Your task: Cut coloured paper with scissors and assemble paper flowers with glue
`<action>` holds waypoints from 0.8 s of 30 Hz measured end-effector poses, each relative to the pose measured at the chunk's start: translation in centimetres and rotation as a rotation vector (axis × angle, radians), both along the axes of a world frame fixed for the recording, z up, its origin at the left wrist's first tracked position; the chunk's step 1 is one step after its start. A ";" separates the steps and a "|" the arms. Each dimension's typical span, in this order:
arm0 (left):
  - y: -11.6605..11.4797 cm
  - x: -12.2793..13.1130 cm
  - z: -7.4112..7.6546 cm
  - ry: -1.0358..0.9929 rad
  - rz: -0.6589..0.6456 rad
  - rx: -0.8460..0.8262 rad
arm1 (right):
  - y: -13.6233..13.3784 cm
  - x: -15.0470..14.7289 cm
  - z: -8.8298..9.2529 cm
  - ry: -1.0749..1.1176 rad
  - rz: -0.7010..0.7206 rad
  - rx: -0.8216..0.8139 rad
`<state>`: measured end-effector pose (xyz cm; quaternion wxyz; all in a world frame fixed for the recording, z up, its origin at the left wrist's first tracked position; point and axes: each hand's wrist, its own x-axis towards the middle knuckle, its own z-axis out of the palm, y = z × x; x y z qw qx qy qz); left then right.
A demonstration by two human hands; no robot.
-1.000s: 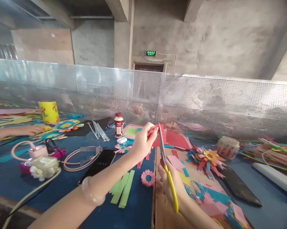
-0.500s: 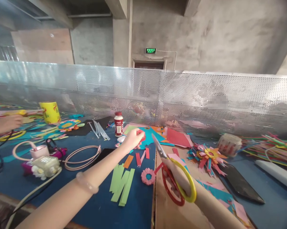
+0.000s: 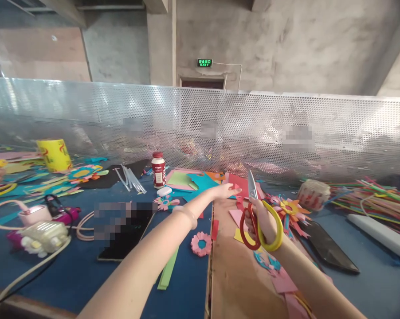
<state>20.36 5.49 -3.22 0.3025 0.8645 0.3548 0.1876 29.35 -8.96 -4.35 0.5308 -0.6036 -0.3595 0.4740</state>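
My left hand (image 3: 224,191) reaches across the middle of the table, its fingers closed on a small piece of red paper (image 3: 235,187). My right hand (image 3: 267,223) grips a pair of scissors (image 3: 252,186) with one red and one yellow handle, blades pointing up and away from me. The blades look nearly together and stand apart from the red paper. Below my left wrist lies a pink paper ring flower (image 3: 201,244) with a blue centre. Green paper strips (image 3: 168,270) are partly hidden under my left forearm.
Coloured paper sheets (image 3: 183,180) lie behind my hands, beside a red-capped bottle (image 3: 158,170). A layered paper flower (image 3: 290,212), a tape roll (image 3: 315,195) and a dark phone (image 3: 331,246) are right. Chargers and cables (image 3: 43,235) lie left. A perforated metal screen (image 3: 253,128) borders the back.
My left hand has moved right with the red paper, towards the scissors. My right hand has lifted the scissors up and slightly right. The view has shifted a little right.
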 end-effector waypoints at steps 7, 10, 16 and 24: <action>1.6 -6.5 -0.3 0.255 0.056 0.272 | 0.5 0.8 -0.5 -0.433 -0.009 -0.016; 0.6 -10.6 -0.7 0.342 0.098 0.365 | 0.2 1.8 -0.1 -0.780 0.017 -0.014; -3.8 -15.6 -2.0 0.437 0.091 0.443 | -0.4 2.1 -0.7 -1.350 0.076 -0.088; -5.4 -16.7 -2.9 0.447 0.082 0.447 | 0.1 1.5 -2.0 -1.581 0.230 -0.284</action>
